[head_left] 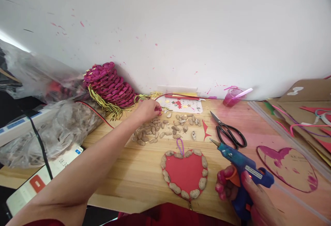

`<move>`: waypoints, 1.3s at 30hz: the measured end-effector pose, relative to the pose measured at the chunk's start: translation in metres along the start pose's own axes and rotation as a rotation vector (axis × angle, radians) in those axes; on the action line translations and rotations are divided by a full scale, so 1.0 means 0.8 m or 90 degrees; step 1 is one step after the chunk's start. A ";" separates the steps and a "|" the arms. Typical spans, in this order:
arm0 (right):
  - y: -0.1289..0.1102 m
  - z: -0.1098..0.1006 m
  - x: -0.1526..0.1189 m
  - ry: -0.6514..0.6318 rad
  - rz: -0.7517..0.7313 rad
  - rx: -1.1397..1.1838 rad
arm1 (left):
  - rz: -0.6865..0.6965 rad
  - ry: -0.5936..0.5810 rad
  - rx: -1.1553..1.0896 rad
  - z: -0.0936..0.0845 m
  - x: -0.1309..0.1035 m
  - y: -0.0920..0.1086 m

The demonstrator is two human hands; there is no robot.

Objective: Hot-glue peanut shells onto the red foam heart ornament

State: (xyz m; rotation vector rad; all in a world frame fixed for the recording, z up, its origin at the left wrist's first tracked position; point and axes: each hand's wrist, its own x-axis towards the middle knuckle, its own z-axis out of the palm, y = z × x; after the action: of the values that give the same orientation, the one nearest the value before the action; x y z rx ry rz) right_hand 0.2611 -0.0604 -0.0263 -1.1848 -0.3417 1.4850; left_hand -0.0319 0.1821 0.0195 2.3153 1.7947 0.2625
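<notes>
At the left edge of the frame, a white power strip [22, 124] and a crumpled plastic bag [66, 124] crowd above a phone [48, 176]. Right of centre, a pink-stained cup [230, 99] stands near the pink-spattered wall [165, 29], above black-handled scissors [230, 133].

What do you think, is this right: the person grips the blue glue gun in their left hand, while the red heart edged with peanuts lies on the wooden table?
Not quite: the head view shows the blue glue gun in the right hand, not the left. The red heart edged with peanuts does lie on the wooden table.
</notes>
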 end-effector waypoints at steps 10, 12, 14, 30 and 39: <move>0.000 0.002 -0.002 -0.011 -0.003 -0.005 | -0.009 -0.012 0.042 -0.003 -0.006 0.013; -0.001 0.004 -0.003 0.001 -0.002 -0.007 | -0.007 -0.009 0.038 -0.003 -0.007 0.013; 0.000 0.003 -0.002 0.010 0.004 -0.004 | -0.004 -0.003 0.034 -0.004 -0.007 0.011; -0.011 0.023 -0.011 0.042 0.008 -0.003 | -0.016 0.055 0.025 -0.008 0.029 0.005; -0.001 0.002 0.002 0.012 0.016 0.003 | 0.070 0.012 0.121 0.001 0.000 -0.001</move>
State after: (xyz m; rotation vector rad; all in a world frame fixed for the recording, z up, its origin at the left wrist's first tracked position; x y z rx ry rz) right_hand 0.2610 -0.0581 -0.0259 -1.2030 -0.3116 1.4946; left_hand -0.0325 0.1823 0.0183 2.5533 1.7747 0.1359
